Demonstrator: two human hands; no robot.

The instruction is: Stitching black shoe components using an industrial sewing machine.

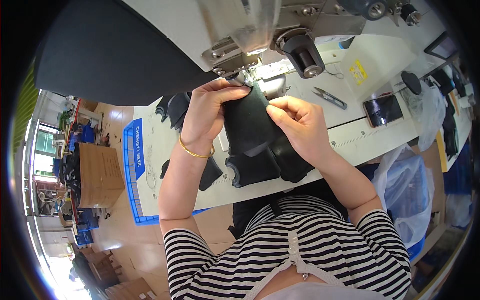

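Note:
A dark piece of fabric point(246, 122) hangs from the sewing machine's lit needle area point(250, 75) toward me. At its upper left edge, close to the presser foot, my left hand point(207, 107) is closed with thumb and fingertips on the cloth. My right hand point(300, 122) pinches the right edge, a little lower down. Beneath and nearer to me, more black fabric pieces point(257, 170) lie over the table's front edge. Other dark pieces point(176, 111) sit behind my left wrist. The exact stitching point is partly hidden by the machine and my fingers.
Thread snips point(331, 98) and a phone point(383, 110) lie on the white table point(350, 142) to the right. A blue basket point(131, 170) stands along its left side. Clear plastic bags point(407, 180) hang at the right. Cardboard boxes point(101, 175) stand on the floor at left.

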